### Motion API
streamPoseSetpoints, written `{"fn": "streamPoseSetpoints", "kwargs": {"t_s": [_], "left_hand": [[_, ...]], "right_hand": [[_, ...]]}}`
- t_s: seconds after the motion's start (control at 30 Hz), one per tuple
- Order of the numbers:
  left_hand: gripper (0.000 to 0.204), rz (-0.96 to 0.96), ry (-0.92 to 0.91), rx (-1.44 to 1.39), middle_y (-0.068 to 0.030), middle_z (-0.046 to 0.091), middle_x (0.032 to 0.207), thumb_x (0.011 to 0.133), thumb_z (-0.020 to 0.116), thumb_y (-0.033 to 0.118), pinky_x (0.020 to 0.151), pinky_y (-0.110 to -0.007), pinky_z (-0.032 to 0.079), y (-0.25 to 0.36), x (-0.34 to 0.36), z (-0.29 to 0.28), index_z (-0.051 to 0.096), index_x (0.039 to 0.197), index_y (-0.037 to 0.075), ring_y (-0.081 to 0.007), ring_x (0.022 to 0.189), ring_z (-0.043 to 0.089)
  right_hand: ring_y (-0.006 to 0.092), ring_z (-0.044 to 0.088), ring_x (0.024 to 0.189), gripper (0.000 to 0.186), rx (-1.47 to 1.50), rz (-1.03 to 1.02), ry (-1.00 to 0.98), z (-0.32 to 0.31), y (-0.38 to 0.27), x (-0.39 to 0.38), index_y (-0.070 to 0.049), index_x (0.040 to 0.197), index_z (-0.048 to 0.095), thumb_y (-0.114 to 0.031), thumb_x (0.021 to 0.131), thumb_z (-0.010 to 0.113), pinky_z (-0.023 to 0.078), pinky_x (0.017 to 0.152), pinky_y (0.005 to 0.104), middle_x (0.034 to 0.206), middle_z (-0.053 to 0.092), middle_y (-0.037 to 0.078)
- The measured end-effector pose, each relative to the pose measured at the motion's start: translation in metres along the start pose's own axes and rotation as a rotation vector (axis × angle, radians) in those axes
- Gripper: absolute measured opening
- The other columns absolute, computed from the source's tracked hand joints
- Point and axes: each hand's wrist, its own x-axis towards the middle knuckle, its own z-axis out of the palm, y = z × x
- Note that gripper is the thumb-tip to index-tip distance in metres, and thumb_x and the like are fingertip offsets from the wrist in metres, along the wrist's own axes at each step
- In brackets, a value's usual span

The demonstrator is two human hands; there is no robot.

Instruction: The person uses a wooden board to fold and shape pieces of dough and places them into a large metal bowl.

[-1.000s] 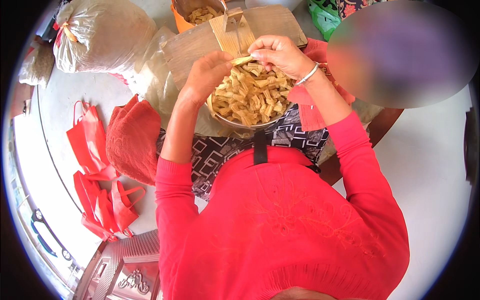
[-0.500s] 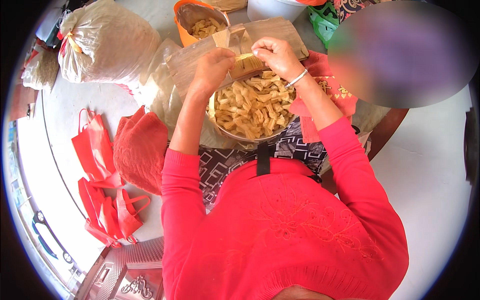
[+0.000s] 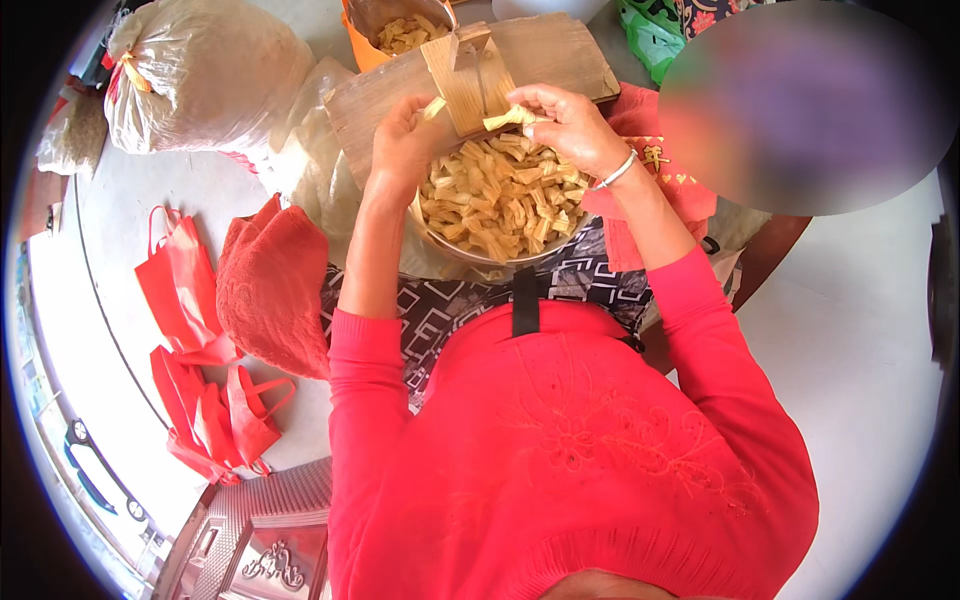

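Observation:
Dried pale-yellow knotted pieces [image 3: 500, 190] are heaped in a metal bowl [image 3: 478, 251] on my lap. Across its back edge lies a wooden board [image 3: 560, 60], with a narrower upright block [image 3: 460, 75] and thin metal fitting. My left hand [image 3: 402, 140] pinches a short yellow piece [image 3: 433, 108] at the board's front left. My right hand [image 3: 575, 130], a bangle at its wrist, grips another yellow piece [image 3: 503, 120] just above the bowl, near the block's foot.
Behind the board stands an orange bag [image 3: 360, 40] of similar pieces. A large tied sack [image 3: 200, 85] sits at back left, red bags [image 3: 185, 300] lie on the left floor, and red cloths [image 3: 270, 290] flank me. A green bag [image 3: 650, 35] is at back right, beside a blurred area.
My hands were close together on one strip; they have now drawn apart, each with a short piece. Half a second ago they were higher on the board.

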Motion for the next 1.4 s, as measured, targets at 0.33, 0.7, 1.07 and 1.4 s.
{"fn": "streamPoseSetpoints", "kwargs": {"t_s": [0.33, 0.7, 1.07, 1.4], "left_hand": [[0.020, -0.028, -0.382, 0.039, 0.0033, 0.057, 0.082, 0.095, 0.057, 0.020, 0.063, -0.019, 0.040, -0.017, -0.034, 0.013, 0.063, 0.102, 0.003, -0.0043, 0.071, 0.048], [0.021, -0.080, -0.324, 0.035, 0.0051, 0.053, 0.074, 0.089, 0.059, 0.011, 0.049, -0.018, 0.031, -0.031, -0.084, 0.010, 0.062, 0.110, 0.008, -0.0020, 0.057, 0.039], [0.011, -0.577, -0.579, -0.285, -0.0032, 0.055, 0.067, 0.093, 0.053, 0.012, 0.048, -0.023, 0.039, -0.049, -0.103, 0.037, 0.059, 0.091, 0.004, -0.0100, 0.057, 0.052], [0.026, -0.196, -0.629, 0.328, 0.0017, 0.053, 0.065, 0.096, 0.055, 0.023, 0.054, -0.023, 0.038, -0.035, -0.117, 0.023, 0.065, 0.086, 0.001, -0.0054, 0.063, 0.046]], "right_hand": [[0.0244, 0.061, 0.066, 0.009, -0.587, -0.238, -0.024, 0.028, -0.027, -0.039, -0.002, 0.087, 0.063, -0.010, 0.085, 0.064, 0.047, 0.057, 0.0318, 0.070, 0.060, 0.012], [0.0322, 0.062, 0.075, 0.014, -0.736, -0.221, -0.080, 0.016, -0.021, -0.063, -0.003, 0.096, 0.064, -0.012, 0.086, 0.061, 0.049, 0.065, 0.0378, 0.081, 0.063, 0.013], [0.0278, 0.061, 0.075, 0.021, -0.672, -0.481, 0.166, 0.067, -0.023, -0.089, -0.005, 0.094, 0.064, -0.016, 0.078, 0.070, 0.050, 0.062, 0.0360, 0.083, 0.063, 0.009], [0.0319, 0.054, 0.050, 0.035, -0.730, -0.213, 0.177, 0.043, -0.018, -0.094, -0.008, 0.065, 0.049, -0.031, 0.086, 0.066, 0.042, 0.046, 0.0410, 0.052, 0.049, 0.011]]}}
